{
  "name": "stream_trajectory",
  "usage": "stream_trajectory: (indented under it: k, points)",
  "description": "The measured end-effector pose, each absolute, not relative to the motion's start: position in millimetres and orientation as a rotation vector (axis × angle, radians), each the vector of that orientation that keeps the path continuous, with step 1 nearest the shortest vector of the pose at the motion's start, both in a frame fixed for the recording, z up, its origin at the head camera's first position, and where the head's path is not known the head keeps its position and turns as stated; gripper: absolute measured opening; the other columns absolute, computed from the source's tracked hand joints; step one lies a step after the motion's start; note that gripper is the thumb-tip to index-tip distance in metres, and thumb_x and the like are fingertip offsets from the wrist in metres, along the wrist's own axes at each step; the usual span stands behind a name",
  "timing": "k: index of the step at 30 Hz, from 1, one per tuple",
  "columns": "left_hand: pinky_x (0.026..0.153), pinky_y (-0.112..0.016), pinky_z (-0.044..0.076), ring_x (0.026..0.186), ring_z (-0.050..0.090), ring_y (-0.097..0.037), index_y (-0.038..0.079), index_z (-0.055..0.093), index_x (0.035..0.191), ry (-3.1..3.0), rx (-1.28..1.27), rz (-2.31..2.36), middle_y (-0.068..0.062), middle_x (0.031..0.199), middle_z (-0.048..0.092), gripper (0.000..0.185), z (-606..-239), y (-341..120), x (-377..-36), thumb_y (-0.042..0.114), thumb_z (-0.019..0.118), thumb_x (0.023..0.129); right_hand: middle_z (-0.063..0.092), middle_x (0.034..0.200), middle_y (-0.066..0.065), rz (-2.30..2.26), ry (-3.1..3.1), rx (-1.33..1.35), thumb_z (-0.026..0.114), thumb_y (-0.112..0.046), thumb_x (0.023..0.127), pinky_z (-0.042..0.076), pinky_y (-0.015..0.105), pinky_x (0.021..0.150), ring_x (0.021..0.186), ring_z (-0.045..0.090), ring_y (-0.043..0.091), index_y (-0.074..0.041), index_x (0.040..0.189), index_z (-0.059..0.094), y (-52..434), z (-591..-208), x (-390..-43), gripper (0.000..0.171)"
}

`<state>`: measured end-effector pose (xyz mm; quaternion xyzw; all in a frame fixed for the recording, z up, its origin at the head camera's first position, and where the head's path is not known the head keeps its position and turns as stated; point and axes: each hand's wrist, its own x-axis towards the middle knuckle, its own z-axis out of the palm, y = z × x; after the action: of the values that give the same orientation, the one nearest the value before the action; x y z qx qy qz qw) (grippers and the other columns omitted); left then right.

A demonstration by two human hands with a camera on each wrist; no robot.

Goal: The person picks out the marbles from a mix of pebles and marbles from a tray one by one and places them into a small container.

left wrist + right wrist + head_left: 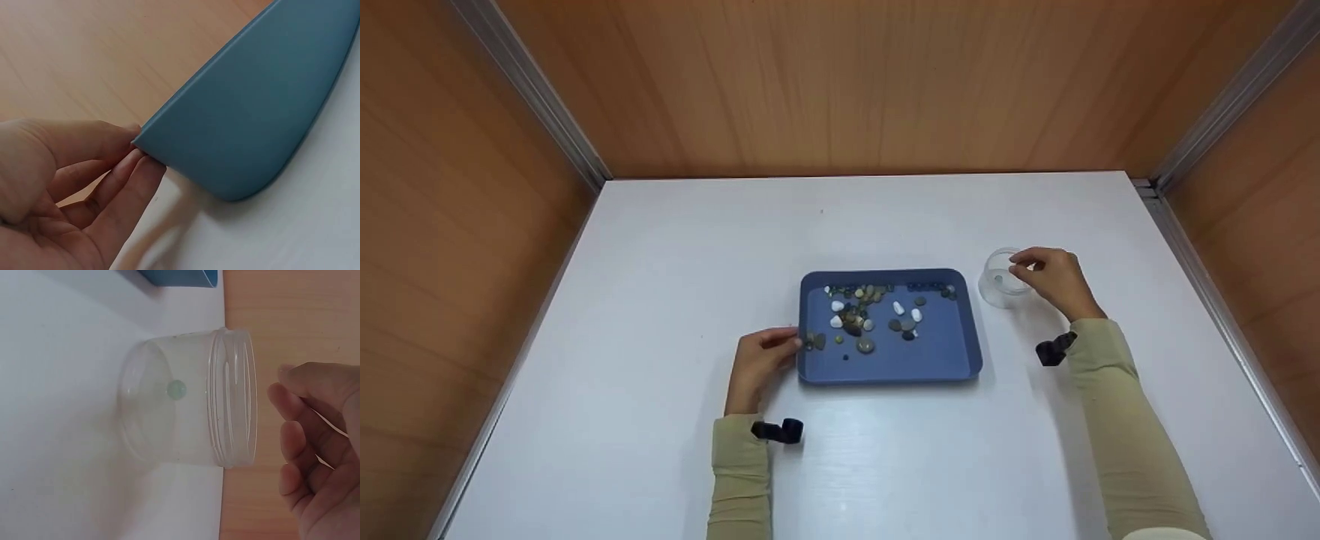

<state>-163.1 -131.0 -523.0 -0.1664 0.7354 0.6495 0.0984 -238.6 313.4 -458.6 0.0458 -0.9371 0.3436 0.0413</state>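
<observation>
Meanwhile the left hand (755,364) pinches the blue tray (930,364)'s near-left corner on the white table (660,300); the right hand (1054,279), fingers loosely relaxed and empty, hovers just over the clear jar (999,281) right of the tray.

White table (660,300) fills floor of booth; wood-grain walls (840,82) on three sides; metal corner strips (529,82).

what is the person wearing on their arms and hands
Both arms are in long, pale khaki-green sleeves that end at the wrists. A small black camera unit is strapped at each wrist. The left hand and right hand are bare: no gloves, and no rings or markings can be made out on the fingers.
</observation>
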Motion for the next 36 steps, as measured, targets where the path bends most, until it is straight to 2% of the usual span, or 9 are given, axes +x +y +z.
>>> stream_trajectory:
  k: [5, 11, 20, 30, 36]
  points:
    - [0.078, -0.027, 0.057, 0.092, 0.065, -0.016, 0.003, 0.072, 0.107, 2.169, -0.495, 1.937, -0.014, 0.109, 0.068, 0.025, -524.0, -130.6, -163.9, 0.006, 0.074, 0.082, 0.070, 0.099, 0.019, 1.061, -2.867, 0.143, 0.066, -0.012, 0.090, 0.040, 0.024, 0.068, 0.082, 0.052, 0.022, 0.001, 0.106, 0.071, 311.6, -458.6, -238.1, 0.021]
    - [0.074, -0.025, 0.056, 0.087, 0.065, -0.013, -0.001, 0.071, 0.109, 2.150, -0.455, 1.991, -0.015, 0.104, 0.069, 0.026, -524.6, -130.3, -164.1, 0.002, 0.073, 0.083, 0.069, 0.104, 0.020, 1.094, -2.883, 0.146, 0.064, -0.014, 0.092, 0.041, 0.030, 0.074, 0.088, 0.052, 0.023, 0.000, 0.109, 0.070, 310.3, -457.2, -236.9, 0.024]
    - [0.075, -0.025, 0.056, 0.089, 0.064, -0.014, -0.001, 0.071, 0.108, 2.119, -0.479, 1.996, -0.014, 0.105, 0.068, 0.026, -523.4, -131.1, -163.7, 0.002, 0.073, 0.082, 0.070, 0.102, 0.019, 1.091, -2.856, 0.170, 0.064, -0.012, 0.091, 0.042, 0.032, 0.075, 0.088, 0.054, 0.023, 0.000, 0.108, 0.071, 304.0, -456.0, -239.1, 0.021]
    - [0.077, -0.025, 0.056, 0.089, 0.064, -0.012, -0.002, 0.069, 0.111, 2.076, -0.475, 2.014, -0.015, 0.109, 0.067, 0.029, -521.9, -131.7, -163.7, 0.002, 0.073, 0.083, 0.070, 0.101, 0.019, 1.122, -2.834, 0.220, 0.065, -0.012, 0.091, 0.043, 0.031, 0.075, 0.088, 0.056, 0.024, -0.001, 0.108, 0.071, 293.8, -456.3, -242.9, 0.021]
    - [0.077, -0.025, 0.056, 0.091, 0.065, -0.014, 0.000, 0.071, 0.107, 2.094, -0.492, 2.017, -0.014, 0.107, 0.068, 0.025, -523.4, -130.7, -163.6, 0.001, 0.072, 0.082, 0.071, 0.099, 0.016, 1.126, -2.830, 0.264, 0.066, -0.011, 0.091, 0.043, 0.026, 0.071, 0.085, 0.056, 0.021, -0.002, 0.107, 0.071, 284.6, -456.3, -245.5, 0.020]
